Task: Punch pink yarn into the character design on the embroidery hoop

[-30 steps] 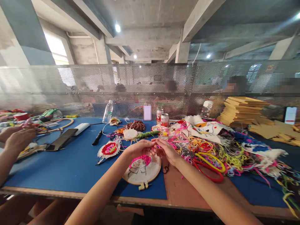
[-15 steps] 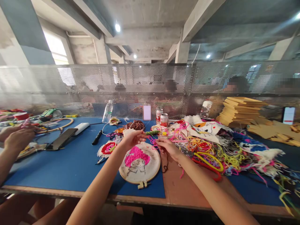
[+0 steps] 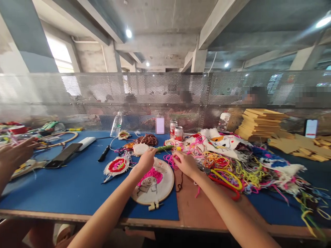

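My left hand [image 3: 147,160] is closed at the left end of a slim green tool with a wrapped-looking handle [image 3: 165,148] and a yellow end. My right hand [image 3: 185,163] has its fingers pinched on pink yarn [image 3: 170,160], just right of the hoop. Below and between my hands lies a round embroidery hoop [image 3: 172,179] with white cloth, a fluffy pink patch and a drawn figure; my left wrist covers part of it. Its brass-coloured screw [image 3: 153,206] points towards me.
A heap of tangled yarn [image 3: 222,158] fills the right side, with yellow-and-red-handled scissors [image 3: 230,177] on it. Two cans [image 3: 178,133], a bottle [image 3: 117,124] and a brown yarn bundle [image 3: 147,139] stand behind. Another person's hand [image 3: 18,151] is at left.
My left hand has come down and closed at the green tool's end; its fingers were stretched out before. My right hand stays by the pink yarn. The view has shifted slightly.
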`<act>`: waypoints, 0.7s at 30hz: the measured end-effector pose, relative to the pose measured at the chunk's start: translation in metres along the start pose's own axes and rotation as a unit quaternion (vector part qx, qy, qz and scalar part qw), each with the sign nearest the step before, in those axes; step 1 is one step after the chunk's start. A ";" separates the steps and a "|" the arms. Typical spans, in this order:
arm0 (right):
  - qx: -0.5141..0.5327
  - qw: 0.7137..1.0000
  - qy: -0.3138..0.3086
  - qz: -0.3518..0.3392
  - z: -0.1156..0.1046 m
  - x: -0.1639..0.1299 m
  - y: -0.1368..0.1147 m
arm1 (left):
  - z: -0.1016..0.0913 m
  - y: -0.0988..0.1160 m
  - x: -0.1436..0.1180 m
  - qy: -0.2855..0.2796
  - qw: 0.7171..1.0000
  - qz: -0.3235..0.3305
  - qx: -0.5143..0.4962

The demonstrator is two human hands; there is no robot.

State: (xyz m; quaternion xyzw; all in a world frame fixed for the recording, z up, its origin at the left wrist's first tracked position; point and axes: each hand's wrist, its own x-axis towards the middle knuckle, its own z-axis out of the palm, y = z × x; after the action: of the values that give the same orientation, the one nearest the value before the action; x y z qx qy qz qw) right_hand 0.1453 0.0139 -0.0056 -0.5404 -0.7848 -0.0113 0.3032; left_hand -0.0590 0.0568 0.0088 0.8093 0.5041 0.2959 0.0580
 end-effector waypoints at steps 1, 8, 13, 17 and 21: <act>-0.005 1.000 0.002 0.002 0.002 -0.001 -0.001 | 0.009 -0.002 -0.003 -0.025 0.999 0.021 -0.008; -0.003 1.000 -0.011 -0.006 0.008 -0.006 -0.009 | 0.021 0.002 -0.015 -0.075 0.993 0.085 -0.019; -0.002 1.000 -0.013 -0.016 0.012 -0.006 -0.009 | 0.011 0.019 -0.018 -0.088 0.992 0.091 -0.022; -0.006 1.000 -0.005 -0.022 0.016 -0.007 -0.009 | 0.005 0.027 -0.022 -0.088 0.992 0.096 0.004; -0.022 1.000 0.009 -0.018 0.015 -0.007 -0.008 | 0.004 0.027 -0.022 -0.071 0.993 0.092 0.017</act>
State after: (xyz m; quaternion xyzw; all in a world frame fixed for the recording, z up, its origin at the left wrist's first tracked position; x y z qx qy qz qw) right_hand 0.1332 0.0102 -0.0186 -0.5327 -0.7911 -0.0394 0.2981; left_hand -0.0427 0.0254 0.0068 0.8720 0.4271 0.2334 0.0526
